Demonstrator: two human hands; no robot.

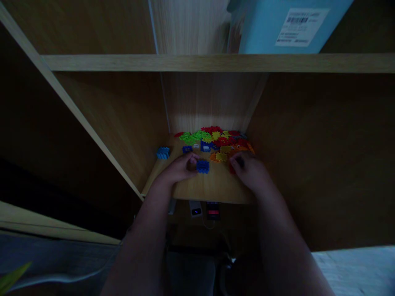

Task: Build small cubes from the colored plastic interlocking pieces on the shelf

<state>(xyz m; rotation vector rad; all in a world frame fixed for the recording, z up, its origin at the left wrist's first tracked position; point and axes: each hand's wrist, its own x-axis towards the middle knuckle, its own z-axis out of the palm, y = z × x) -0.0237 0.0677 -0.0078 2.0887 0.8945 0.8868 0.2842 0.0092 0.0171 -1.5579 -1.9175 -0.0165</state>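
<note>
A neat block of dark blue gear-shaped plastic pieces sits on the lower shelf board. Beside its left side is my left hand, fingers curved, with a gap between thumb and forefinger; the thumb side is close to the block, and I cannot tell if it touches. My right hand is curled with thumb and forefinger drawn together at the right of the shelf. A bit of red plastic shows under its thumb; whether the fingers grip it is hidden. Orange and yellow gear pieces lie between the hands.
Green gear pieces and red ones are heaped at the back. A light blue stack stands at the left. Side panels and an upper shelf edge enclose the space. A blue box is above; a phone lies below.
</note>
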